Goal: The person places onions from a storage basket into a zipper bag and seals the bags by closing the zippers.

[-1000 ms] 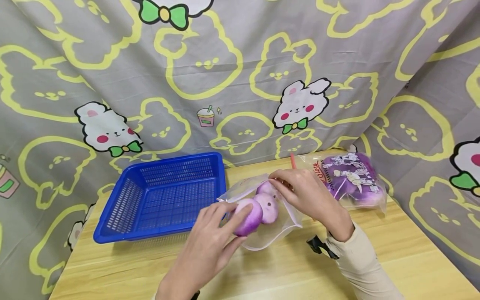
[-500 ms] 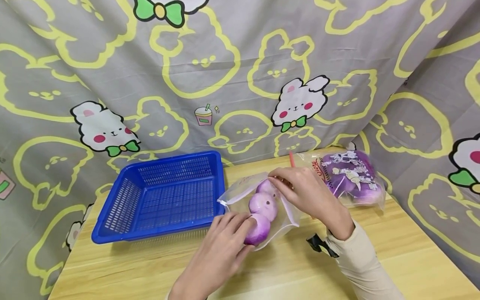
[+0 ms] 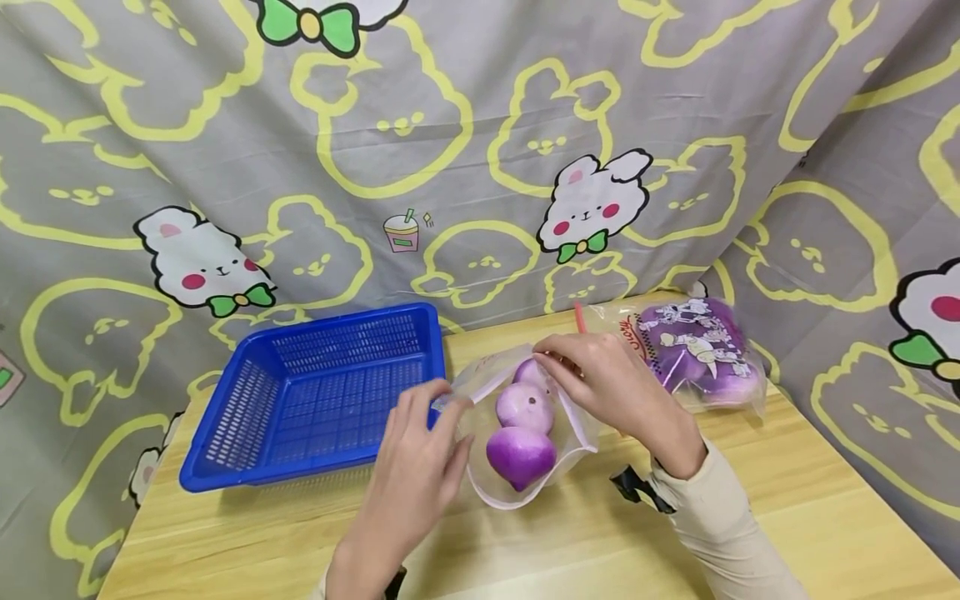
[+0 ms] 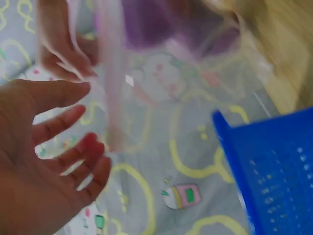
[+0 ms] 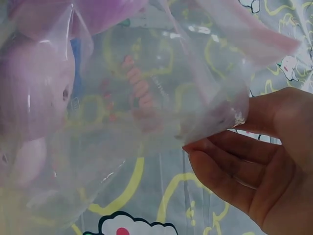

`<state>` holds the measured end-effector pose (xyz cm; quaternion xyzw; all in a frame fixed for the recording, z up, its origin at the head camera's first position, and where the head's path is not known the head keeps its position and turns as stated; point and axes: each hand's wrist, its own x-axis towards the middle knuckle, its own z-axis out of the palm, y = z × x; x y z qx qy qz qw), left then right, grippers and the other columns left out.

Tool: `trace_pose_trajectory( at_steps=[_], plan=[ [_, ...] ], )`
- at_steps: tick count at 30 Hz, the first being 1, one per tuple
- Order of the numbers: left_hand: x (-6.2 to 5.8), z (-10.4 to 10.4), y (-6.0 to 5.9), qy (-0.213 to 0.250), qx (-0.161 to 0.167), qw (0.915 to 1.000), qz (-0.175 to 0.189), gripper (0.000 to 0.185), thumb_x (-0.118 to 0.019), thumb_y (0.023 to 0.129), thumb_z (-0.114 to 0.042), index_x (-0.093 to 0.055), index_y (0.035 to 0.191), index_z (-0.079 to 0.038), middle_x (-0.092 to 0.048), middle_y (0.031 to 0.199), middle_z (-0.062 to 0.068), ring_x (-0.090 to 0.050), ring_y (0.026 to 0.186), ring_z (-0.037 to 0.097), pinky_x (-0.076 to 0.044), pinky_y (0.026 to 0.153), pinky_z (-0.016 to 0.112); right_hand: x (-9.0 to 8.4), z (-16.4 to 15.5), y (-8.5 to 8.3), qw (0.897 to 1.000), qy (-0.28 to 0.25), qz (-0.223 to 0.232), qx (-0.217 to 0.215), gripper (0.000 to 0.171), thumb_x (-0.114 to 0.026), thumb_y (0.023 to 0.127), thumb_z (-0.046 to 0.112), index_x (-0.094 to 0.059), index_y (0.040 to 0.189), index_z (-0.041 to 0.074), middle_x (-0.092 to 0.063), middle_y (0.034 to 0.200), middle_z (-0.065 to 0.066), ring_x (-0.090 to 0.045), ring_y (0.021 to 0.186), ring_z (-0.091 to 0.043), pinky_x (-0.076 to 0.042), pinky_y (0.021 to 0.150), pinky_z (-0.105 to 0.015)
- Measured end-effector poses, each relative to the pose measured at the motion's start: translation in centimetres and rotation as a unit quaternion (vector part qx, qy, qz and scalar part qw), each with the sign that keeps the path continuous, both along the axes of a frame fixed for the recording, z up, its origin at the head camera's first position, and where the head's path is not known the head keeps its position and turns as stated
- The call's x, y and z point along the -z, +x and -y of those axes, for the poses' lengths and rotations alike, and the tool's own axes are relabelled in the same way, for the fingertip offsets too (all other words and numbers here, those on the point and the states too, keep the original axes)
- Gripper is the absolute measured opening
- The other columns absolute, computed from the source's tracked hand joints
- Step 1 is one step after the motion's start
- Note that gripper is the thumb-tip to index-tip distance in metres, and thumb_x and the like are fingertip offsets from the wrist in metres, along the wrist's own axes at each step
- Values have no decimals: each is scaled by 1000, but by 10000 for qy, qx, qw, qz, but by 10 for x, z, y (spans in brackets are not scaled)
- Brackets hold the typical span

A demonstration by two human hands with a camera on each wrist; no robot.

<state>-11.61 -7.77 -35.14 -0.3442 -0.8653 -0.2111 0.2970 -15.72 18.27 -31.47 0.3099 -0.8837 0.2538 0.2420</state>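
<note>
A clear zip bag [image 3: 566,471] with a whitish zip edge stands with its mouth spread. In it are several purple onions in a row, the nearest one [image 3: 521,457] with its pointed end toward me. My right hand [image 3: 618,379] pinches the bag's far right edge between thumb and fingers; the right wrist view shows the film [image 5: 215,115] caught at the fingertips. My left hand [image 3: 416,454] is beside the bag's left edge, holding nothing. In the left wrist view its fingers [image 4: 68,166] are loosely bent and spread, close by the zip strip [image 4: 115,83].
A blue plastic basket [image 3: 193,477] with meshed walls stands on the wooden table [image 3: 300,542] to the left. Behind my right hand lies a second printed bag [image 3: 701,342] of purple onions with a red slider strip. A patterned grey curtain [image 3: 465,150] hangs behind the table.
My left hand has let go of the nearest onion inside the bag and moved left to the bag's edge. That onion has turned point toward me. The right hand keeps its pinch.
</note>
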Motion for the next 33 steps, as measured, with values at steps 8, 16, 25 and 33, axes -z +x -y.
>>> trace_pose_trajectory(
  at_steps=[8, 16, 25, 33],
  plan=[
    [12, -2, -23, -156, -869, 9961, 17, 26, -75, 80, -4, -63, 103, -7, -63, 101, 9, -60, 89, 29, -48, 67, 39, 1, 6, 1, 9997, 174, 48, -186, 10, -69, 94, 15, -74, 100, 10, -73, 86, 3, -61, 66, -3, -51, 58, -22],
    [12, 1, -29, 417, -872, 9937, -559, 9, -69, 85, -1, -61, 83, -5, -63, 81, 7, -60, 74, 27, -47, 60, 38, -2, 11, 8, 9995, 294, -36, 69, 13, -68, 95, 18, -74, 104, 11, -74, 91, 2, -64, 68, -7, -53, 59, -26],
    [-7, 3, -17, 1176, -775, 9878, -670, 8, -59, 92, -7, -60, 85, -5, -62, 73, 4, -60, 63, 19, -52, 54, 34, -23, 13, 60, 9982, 533, -149, -240, 19, -67, 95, 22, -75, 112, 16, -57, 84, 8, -50, 71, -5, -46, 62, -22],
    [-20, 11, -6, 1381, -860, 9857, -441, 7, -67, 89, -3, -62, 85, -7, -64, 74, 3, -63, 67, 15, -52, 53, 32, -22, 18, 70, 9785, 1741, 964, 536, 20, -76, 88, 22, -60, 76, 25, -41, 70, 9, -38, 61, -7, -32, 50, -22]
  ],
)
